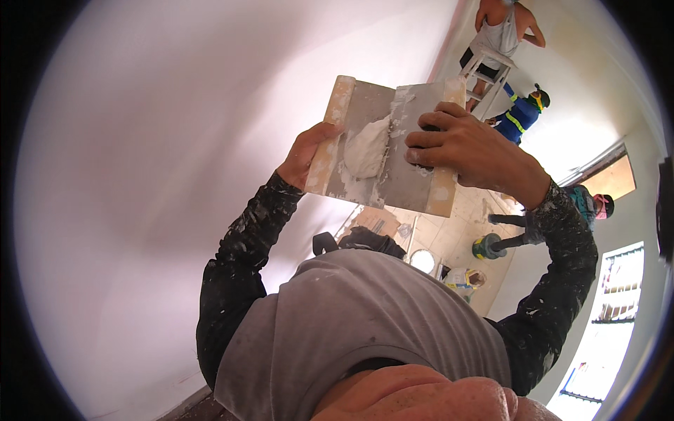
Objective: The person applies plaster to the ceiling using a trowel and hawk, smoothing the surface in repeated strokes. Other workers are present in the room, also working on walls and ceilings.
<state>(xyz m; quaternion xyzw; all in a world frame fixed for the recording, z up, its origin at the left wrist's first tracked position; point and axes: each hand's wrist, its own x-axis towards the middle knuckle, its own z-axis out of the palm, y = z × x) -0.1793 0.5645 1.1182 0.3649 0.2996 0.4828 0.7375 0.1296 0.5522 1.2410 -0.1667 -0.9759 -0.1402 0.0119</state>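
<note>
In front of my chest I hold two wide putty knives with flat metal blades and pale wooden grips. My left hand (306, 153) is closed round the wooden edge of the left putty knife (366, 98). A lump of white putty (366, 151) sits on that blade. Closed on the right putty knife (411, 181), my right hand (481, 149) has its fingers across the grip and blade. The right blade's edge lies against or over the left one, along a ragged line of putty. Dried white specks cover both grips and my dark sleeves.
A large pale wall (154, 140) rises on my left. Beyond my hands, one person (502, 38) is at a stepladder (488, 59), and another in blue (518, 121) is nearby. A third person (583, 202) is at the right, close to a green bucket (484, 247). A barred window (607, 316) is lower right.
</note>
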